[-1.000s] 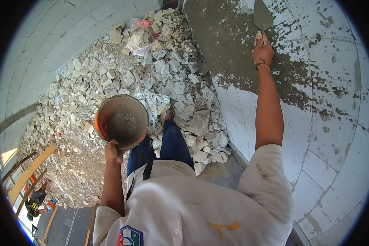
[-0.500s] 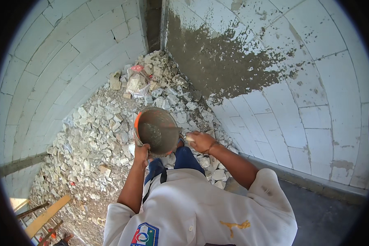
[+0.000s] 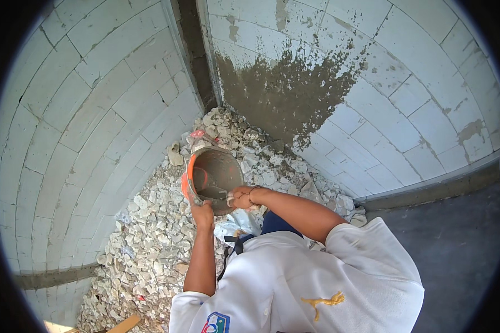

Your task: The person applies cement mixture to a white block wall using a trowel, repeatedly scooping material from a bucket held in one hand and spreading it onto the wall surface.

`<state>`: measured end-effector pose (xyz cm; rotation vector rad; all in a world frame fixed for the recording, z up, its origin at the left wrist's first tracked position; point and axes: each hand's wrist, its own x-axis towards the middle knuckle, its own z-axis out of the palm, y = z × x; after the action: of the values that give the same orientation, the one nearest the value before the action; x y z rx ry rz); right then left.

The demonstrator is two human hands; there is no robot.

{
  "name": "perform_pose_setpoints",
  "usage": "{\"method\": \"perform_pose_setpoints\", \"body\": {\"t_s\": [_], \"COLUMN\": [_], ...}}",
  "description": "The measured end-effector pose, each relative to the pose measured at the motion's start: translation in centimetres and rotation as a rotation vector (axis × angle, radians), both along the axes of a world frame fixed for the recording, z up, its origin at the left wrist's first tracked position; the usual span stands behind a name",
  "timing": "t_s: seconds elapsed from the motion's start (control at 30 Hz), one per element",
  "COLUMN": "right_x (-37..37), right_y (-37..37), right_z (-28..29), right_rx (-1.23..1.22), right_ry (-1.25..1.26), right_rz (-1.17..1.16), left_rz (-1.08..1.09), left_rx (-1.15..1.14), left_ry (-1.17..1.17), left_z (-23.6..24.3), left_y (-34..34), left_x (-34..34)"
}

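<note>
Fingers of the right hand [image 3: 242,197] curl closed around the pale handle of a trowel [image 3: 229,200] at the right side of the orange bucket [image 3: 222,166] — the blade hard to make out inside. Fingers of the left hand [image 3: 203,214] clasp the bucket's near edge, holding it above the rubble [image 3: 155,222] — beyond, a dark mortar patch [image 3: 283,94] covers part of the white block wall [image 3: 372,150]

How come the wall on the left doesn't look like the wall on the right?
The right wall has a big, dark mortar patch with splatters around it; the left wall has no such patch, only smaller smudges.
Rubble lies along the foot of the left wall; beside the right wall it lies nearer the corner, with dark floor farther along.
Both are built of pale blocks with visible joints.
</note>
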<state>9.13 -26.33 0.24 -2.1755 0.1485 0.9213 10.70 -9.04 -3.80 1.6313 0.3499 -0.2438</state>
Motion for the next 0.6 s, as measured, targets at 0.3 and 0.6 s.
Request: {"method": "perform_pose_setpoints", "body": {"t_s": [0.3,0.6], "right_x": [1.3,2.2], "right_y": [5.6,8.0], "right_z": [3.0,4.1], "right_rx": [-0.251,-0.412], "right_ry": [-0.434,-0.437], "right_rz": [0.407,0.578], "left_rz": [0.018,0.141], "left_rx": [-0.243,-0.114], "left_ry": [-0.098,-0.064], "left_z": [2.7,4.3], "left_y": [6.8,7.9], "left_x": [0.3,-1.5]}}
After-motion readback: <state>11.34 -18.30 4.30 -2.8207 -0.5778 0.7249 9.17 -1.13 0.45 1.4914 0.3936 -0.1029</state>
